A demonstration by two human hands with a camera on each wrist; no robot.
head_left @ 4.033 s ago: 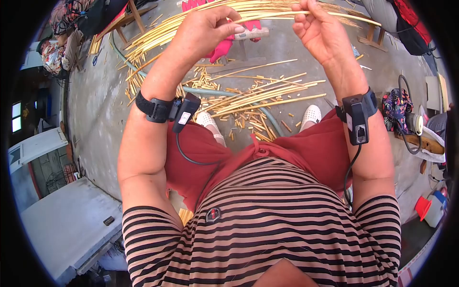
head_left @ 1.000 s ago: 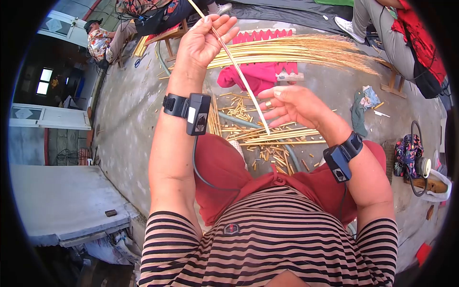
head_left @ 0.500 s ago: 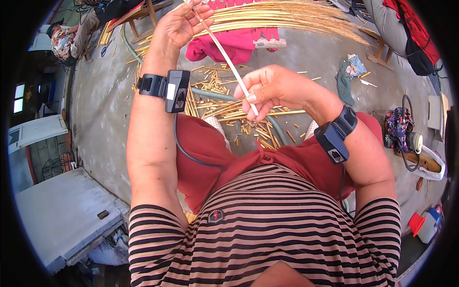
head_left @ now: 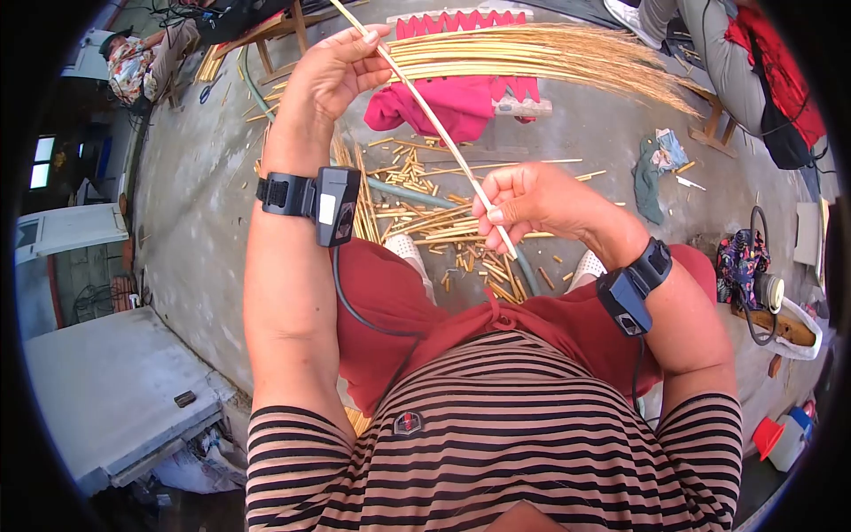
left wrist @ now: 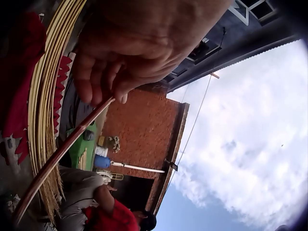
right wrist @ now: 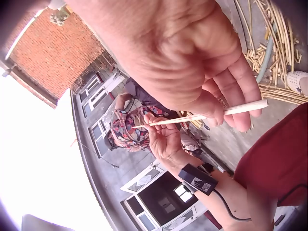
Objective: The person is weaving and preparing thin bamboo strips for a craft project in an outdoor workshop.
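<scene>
A long pale stalk slants between my two hands, reaching up past the left one in the head view. My left hand pinches it between thumb and fingers toward its upper part. Near the thick cut end, my right hand pinches it with thumb and fingertips; the right wrist view shows that white end sticking out beyond the thumb. Behind the hands lies a bundle of stalks with brushy tips to the right, resting over a pink cloth.
Cut stalk pieces and longer stalks litter the concrete floor around a hose. Rags lie to the right. Another person in red sits at the upper right, and a flowered bag stands at the right.
Four seconds ago the stalk lay roughly level, held over the bundle. It then slanted, with the right fingers spread beside its lower end; they have since closed and pinch that end.
</scene>
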